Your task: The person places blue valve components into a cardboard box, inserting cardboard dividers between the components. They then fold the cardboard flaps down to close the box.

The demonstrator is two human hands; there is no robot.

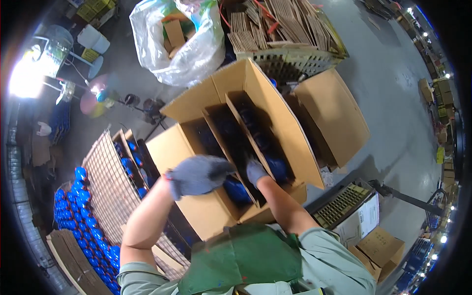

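Observation:
A large open cardboard box [282,110] stands in front of me with its flaps spread. Upright cardboard dividers [251,132] split its inside into long rows, where dark blue rounded items [236,191] sit in shadow. My left hand [199,176], in a grey glove, is over the near left flap, its fingertips by the top edge of a divider. Its fingers are blurred. Deeper between the dividers is my right hand [256,172], also gloved in grey; its fingertips are lost in the dark, so whether they hold anything is hidden.
To the left are a mesh-sided rack [113,169] and a pile of shiny blue round items [81,211]. Behind stand a plastic-lined container [179,59] and a crate [290,56] of cardboard sheets. Another open box [334,115] adjoins on the right.

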